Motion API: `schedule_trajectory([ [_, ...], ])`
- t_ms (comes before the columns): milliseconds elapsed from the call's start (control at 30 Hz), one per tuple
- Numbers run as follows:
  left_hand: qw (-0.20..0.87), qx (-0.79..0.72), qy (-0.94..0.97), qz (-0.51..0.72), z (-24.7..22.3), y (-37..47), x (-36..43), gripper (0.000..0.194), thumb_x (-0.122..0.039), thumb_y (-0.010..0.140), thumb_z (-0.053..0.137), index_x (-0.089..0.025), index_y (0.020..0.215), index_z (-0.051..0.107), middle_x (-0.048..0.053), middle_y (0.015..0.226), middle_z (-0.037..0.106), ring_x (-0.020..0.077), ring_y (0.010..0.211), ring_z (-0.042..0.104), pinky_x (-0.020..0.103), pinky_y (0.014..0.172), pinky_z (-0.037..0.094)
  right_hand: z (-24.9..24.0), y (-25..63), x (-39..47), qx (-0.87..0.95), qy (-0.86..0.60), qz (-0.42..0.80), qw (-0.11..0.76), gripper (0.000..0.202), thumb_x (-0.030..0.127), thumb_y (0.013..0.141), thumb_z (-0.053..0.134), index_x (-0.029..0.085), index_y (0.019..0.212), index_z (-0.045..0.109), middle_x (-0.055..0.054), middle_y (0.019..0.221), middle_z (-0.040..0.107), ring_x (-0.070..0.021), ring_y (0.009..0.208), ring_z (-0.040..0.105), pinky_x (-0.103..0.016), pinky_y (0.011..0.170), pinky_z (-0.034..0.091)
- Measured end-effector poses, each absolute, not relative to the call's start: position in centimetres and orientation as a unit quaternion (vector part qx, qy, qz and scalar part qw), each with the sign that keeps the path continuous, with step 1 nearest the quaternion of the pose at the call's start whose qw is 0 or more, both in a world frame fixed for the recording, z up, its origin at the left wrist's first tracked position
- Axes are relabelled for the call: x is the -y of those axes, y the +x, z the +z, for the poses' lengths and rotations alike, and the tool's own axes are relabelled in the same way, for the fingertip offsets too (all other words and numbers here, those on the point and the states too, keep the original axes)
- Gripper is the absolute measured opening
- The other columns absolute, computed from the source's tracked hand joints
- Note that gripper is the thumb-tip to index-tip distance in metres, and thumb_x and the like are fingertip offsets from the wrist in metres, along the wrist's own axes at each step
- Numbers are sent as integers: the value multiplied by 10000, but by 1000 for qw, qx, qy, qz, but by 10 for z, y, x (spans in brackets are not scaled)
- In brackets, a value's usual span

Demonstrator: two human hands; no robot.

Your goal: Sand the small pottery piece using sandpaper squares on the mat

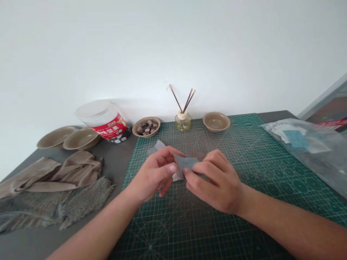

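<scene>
My left hand (155, 173) and my right hand (217, 180) meet over a green cutting mat (168, 224). Between them is a small, thin, grey translucent sheet (183, 164), raised above the mat. The right thumb and fingers pinch its right side. On the left, my thumb and fingers are closed around its other edge. Whether the sheet is a single layer or a small pouch cannot be made out. Another pale, see-through piece (157, 145) shows just beyond my left hand, partly hidden by it.
At the mat's far edge stand a bowl of dark chunks (146, 127), a reed diffuser (183, 121) and a tan bowl (216, 122). To the left are a red-labelled jar (108, 124), two bowls (81, 139) and crumpled cloths (62, 173). A clear plastic bag (311, 144) lies right.
</scene>
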State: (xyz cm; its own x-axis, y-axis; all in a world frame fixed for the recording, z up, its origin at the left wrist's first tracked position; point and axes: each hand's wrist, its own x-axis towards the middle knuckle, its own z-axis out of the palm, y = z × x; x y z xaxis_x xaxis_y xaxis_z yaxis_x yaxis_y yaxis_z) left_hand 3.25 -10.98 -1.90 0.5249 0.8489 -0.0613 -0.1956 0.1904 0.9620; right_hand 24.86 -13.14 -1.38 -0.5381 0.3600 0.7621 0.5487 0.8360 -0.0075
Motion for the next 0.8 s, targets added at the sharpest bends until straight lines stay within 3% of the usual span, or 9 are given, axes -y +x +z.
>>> schedule_trajectory([
  [100, 709, -315, 518, 359, -19, 32, 110, 308, -388, 800, 777, -148, 910, 618, -89, 493, 489, 20, 277, 326, 121, 270, 306, -17, 245, 131, 861, -275, -128, 409, 146, 153, 897, 653, 218, 1027, 667, -35, 845, 665, -193, 748, 504, -370, 690, 432],
  [200, 696, -335, 524, 359, -18, 32, 110, 216, -293, 825, 756, -149, 896, 613, -45, 607, 591, 7, 281, 366, 103, 262, 268, -16, 243, 130, 849, -300, -81, 427, 229, 158, 865, 676, 224, 1085, 676, -63, 938, 648, -211, 821, 539, -390, 747, 472],
  [333, 693, -328, 519, 377, -14, 27, 110, 184, -278, 845, 732, -144, 928, 638, 4, 708, 661, 0, 279, 386, 101, 261, 260, -9, 244, 133, 790, -357, 113, 486, 302, 233, 809, 714, 226, 1110, 688, -122, 1198, 581, -283, 1070, 568, -459, 874, 508],
  [500, 727, -270, 524, 351, -8, 20, 118, 181, -305, 824, 767, -161, 915, 705, 5, 656, 651, 2, 294, 400, 86, 282, 282, -1, 248, 143, 685, -333, 403, 508, 154, 223, 903, 660, 242, 1052, 691, -32, 912, 654, -170, 797, 611, -306, 684, 524],
  [800, 770, -221, 514, 307, -3, 11, 131, 328, -478, 783, 783, -254, 1021, 761, 44, 705, 729, 40, 321, 460, 111, 298, 373, 9, 245, 166, 644, -255, 443, 569, 445, 102, 819, 715, 312, 1211, 692, -50, 970, 679, -202, 866, 621, -353, 748, 556],
])
